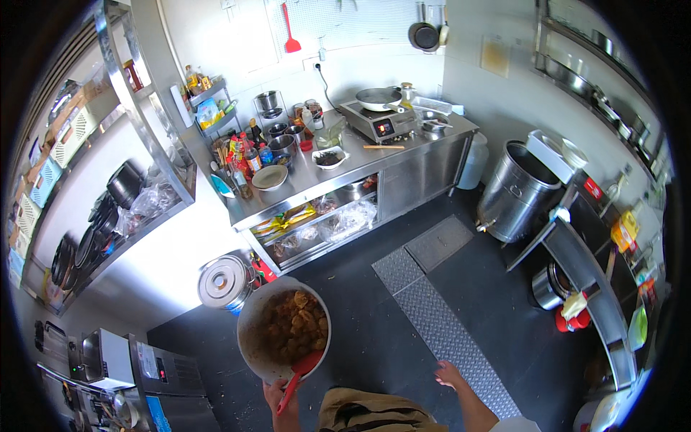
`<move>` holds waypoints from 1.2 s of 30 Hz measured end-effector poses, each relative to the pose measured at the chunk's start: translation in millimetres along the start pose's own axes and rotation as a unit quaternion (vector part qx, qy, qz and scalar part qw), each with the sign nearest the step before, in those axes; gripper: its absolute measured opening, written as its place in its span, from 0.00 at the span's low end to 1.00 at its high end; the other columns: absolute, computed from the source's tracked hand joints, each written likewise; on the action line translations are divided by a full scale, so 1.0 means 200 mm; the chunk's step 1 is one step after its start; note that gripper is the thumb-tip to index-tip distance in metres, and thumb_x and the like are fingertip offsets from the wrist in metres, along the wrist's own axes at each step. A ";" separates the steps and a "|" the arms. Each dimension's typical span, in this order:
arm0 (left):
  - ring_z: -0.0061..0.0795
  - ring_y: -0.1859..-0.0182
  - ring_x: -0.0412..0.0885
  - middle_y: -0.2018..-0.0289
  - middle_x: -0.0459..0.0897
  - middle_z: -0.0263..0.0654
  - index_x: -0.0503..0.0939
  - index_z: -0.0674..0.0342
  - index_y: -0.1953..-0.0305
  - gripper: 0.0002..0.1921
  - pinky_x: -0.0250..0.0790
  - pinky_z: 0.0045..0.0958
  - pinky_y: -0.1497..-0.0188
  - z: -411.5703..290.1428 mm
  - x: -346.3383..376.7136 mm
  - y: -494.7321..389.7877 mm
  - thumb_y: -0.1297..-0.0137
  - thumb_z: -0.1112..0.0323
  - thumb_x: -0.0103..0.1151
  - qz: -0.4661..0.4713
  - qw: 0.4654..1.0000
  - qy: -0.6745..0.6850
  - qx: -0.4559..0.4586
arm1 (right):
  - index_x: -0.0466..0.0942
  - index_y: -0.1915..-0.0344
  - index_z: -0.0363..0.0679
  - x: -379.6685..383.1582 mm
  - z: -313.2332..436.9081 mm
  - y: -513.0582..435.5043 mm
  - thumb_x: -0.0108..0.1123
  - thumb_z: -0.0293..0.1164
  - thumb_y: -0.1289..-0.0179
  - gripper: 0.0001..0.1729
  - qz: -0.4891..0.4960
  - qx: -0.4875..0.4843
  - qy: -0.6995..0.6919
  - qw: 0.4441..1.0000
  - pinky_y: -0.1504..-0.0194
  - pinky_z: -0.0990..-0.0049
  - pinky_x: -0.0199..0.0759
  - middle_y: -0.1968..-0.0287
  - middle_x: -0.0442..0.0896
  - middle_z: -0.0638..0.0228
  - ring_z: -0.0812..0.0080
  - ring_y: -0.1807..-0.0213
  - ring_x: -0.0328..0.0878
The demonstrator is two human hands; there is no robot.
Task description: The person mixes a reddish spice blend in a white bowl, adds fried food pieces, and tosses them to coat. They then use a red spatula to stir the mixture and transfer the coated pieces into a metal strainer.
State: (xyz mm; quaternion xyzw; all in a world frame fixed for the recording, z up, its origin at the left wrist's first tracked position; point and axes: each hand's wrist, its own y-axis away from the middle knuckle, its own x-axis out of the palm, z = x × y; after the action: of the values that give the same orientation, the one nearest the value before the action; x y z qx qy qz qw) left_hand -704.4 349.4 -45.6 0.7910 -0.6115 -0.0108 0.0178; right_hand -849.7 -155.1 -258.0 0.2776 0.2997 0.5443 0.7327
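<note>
My left hand (278, 399) grips a deep grey pan (252, 335) at its near rim; the handle itself is hidden. Brown stewed chunks in sauce (299, 324) lie inside the pan, which is tilted so that I look down into it. A red spatula (302, 370) rests in the food, its handle crossing the rim over my left hand. Out to the right, my right hand (447, 373) hangs in the air above the floor, holding nothing, its fingers loosely curled and apart.
A steel counter (345, 173) bears a lit induction cooker (378, 127) with a white frying pan (379, 98) on it. A lidded steel pot (224, 282) stands beyond my pan. At right are a tall steel barrel (496, 200) and a sink bench (583, 270). Metal floor plates (437, 318) cross the floor.
</note>
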 end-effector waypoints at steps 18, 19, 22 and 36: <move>0.49 0.44 0.78 0.40 0.71 0.49 0.56 0.61 0.29 0.38 0.83 0.51 0.51 0.00 1.48 -2.13 0.44 0.88 0.45 -0.057 0.915 0.307 -0.257 | 0.81 0.48 0.38 0.52 4.32 -1.65 0.57 0.31 0.27 0.13 -0.081 -0.566 0.182 0.800 0.60 0.77 0.77 0.60 0.89 0.68 0.78 0.64 0.82; 0.49 0.44 0.78 0.40 0.71 0.49 0.56 0.61 0.29 0.38 0.83 0.51 0.51 0.02 1.52 -2.24 0.44 0.88 0.45 -0.059 0.921 0.288 -0.257 | 0.81 0.48 0.38 0.59 4.56 -1.74 0.58 0.31 0.27 0.13 -0.097 -0.579 0.186 0.788 0.59 0.76 0.78 0.59 0.89 0.66 0.76 0.63 0.84; 0.49 0.44 0.78 0.41 0.72 0.49 0.57 0.61 0.29 0.38 0.82 0.50 0.50 0.13 1.66 -2.42 0.45 0.88 0.45 -0.082 0.927 0.255 -0.264 | 0.82 0.50 0.38 0.83 5.17 -2.07 0.60 0.30 0.30 0.12 -0.112 -0.636 0.189 0.740 0.56 0.71 0.79 0.59 0.89 0.59 0.67 0.59 0.87; 0.51 0.43 0.78 0.40 0.75 0.48 0.64 0.65 0.32 0.37 0.79 0.48 0.45 -0.06 2.33 -2.82 0.50 0.78 0.53 -0.270 0.904 0.176 -0.279 | 0.86 0.55 0.43 1.66 5.97 -3.32 0.64 0.39 0.41 0.17 -0.046 -0.493 0.485 0.720 0.55 0.56 0.80 0.55 0.88 0.58 0.55 0.49 0.86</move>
State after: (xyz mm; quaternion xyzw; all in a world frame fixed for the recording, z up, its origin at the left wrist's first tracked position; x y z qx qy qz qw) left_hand -40.6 40.5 -55.4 0.8774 -0.3334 -0.0463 0.3420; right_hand 529.7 -100.3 5.7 -0.4395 0.3158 0.6409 0.5443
